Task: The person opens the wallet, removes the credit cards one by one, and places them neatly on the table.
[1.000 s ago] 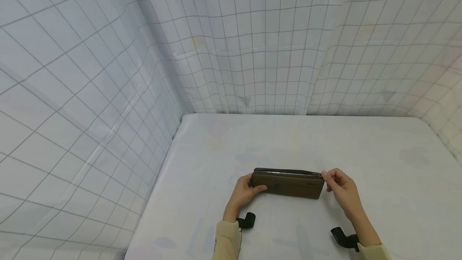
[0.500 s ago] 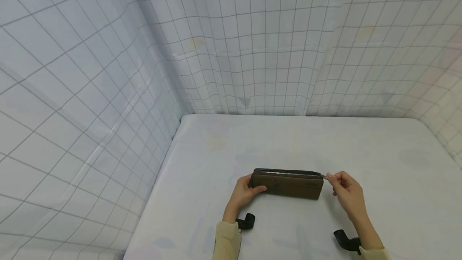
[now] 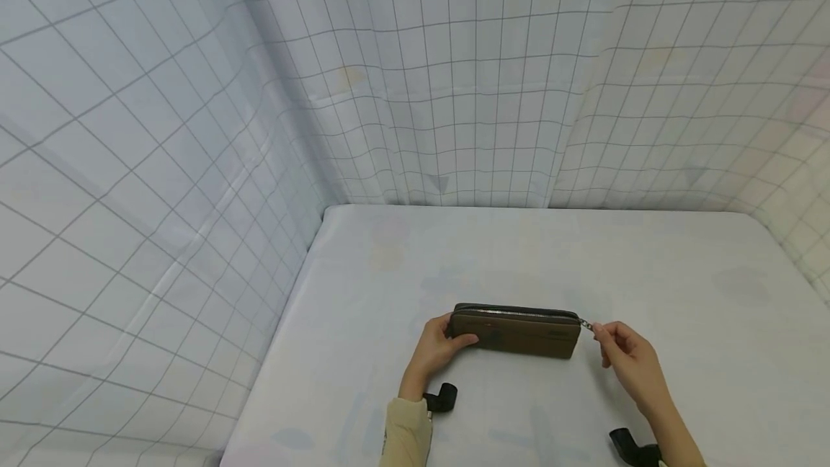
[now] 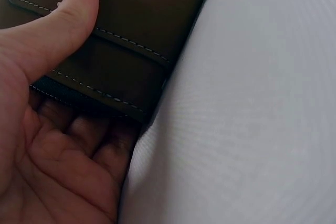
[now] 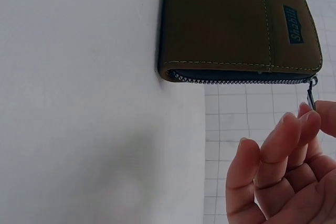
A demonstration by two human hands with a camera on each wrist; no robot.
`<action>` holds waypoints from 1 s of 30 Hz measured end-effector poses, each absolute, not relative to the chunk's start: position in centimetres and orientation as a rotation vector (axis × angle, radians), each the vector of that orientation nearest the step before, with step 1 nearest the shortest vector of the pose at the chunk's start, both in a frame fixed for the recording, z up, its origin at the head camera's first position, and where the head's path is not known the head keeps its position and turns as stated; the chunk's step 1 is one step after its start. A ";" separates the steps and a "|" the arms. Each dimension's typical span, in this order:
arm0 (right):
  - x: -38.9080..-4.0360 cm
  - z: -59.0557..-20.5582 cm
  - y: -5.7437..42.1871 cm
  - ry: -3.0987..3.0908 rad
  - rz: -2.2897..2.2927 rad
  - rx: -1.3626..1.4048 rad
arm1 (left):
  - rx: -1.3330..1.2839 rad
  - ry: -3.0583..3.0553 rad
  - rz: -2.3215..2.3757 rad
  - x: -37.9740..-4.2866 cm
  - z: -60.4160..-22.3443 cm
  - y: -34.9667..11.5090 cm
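Brown wallet (image 3: pixel 515 336) held at both ends over the white counter (image 3: pixel 389 258).
Wallet is positioned approx. mid-counter, long side running L–R; contact betw. lower edge & surface can't be confirmed. L. end is gripped by L. hand (image 3: pixel 436 348), thumb laid on front face, other fingers tucked behind. Zip pull (image 5: pixel 311 99), extended past R. end, is pinched betw. thumb & fingers of R. hand (image 3: pixel 630 362), itself held clear of wallet body. Dark lettered label (image 5: pixel 293 24) is noted nr. R. end. Gridded curtain (image 3: pixel 454 92) is hung behind.
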State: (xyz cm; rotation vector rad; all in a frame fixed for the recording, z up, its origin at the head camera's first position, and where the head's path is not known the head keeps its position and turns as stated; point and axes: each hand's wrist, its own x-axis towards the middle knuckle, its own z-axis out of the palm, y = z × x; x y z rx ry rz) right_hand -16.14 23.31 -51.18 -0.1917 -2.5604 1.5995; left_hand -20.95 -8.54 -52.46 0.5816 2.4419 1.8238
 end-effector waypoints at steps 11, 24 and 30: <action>-16.1 -51.4 23.8 -2.642 1.700 -0.244 | 0.580 2.431 1.836 -21.0 -52.5 -8.4; -16.5 -52.3 24.1 -2.732 1.708 -0.322 | 0.588 2.444 1.838 -22.1 -55.1 -8.4; -16.6 -52.7 24.2 -2.831 1.626 -0.324 | 0.609 2.437 1.844 -21.0 -52.7 -8.5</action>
